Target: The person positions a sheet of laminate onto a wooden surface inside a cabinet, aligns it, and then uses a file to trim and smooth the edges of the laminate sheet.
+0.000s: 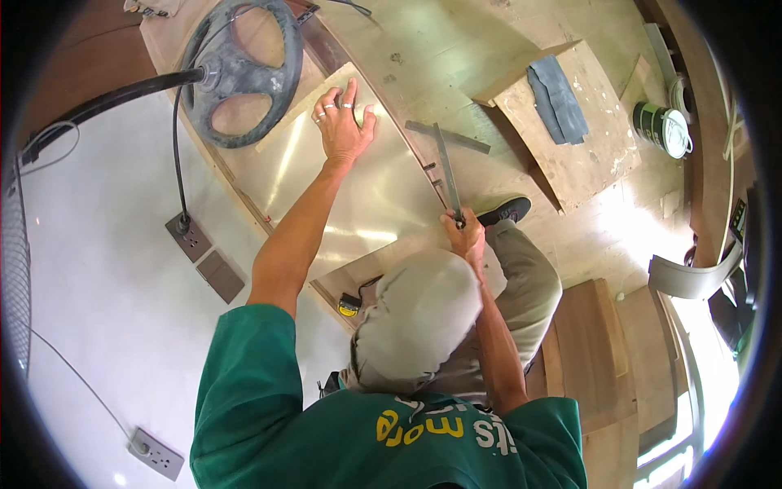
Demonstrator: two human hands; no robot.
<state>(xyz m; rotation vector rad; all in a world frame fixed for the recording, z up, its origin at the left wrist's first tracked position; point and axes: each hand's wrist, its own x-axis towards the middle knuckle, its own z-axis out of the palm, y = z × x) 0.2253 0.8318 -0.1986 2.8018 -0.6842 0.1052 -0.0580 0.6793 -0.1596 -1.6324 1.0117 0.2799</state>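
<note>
A shiny metal sheet (366, 191) lies on a wooden-edged worktop. My left hand (340, 122) rests on its far part, fingers spread and wearing rings. My right hand (466, 235), closed near the sheet's right edge, grips the near end of a long, narrow metal bar (446, 171). The bar points away from me beside the worktop. Close to its far end is a dark flat strip (460, 138); whether the two are joined I cannot tell. A yellow and black tape measure (349, 305) sits at the near end of the worktop.
A grey wheel-shaped base (243, 69) on a black pole stands at the far left. Sockets (189, 236) are on the white wall. On the right are a wooden box (607, 134) with a grey cloth (555, 98), a paint tin (661, 129) and wooden boards (593, 350).
</note>
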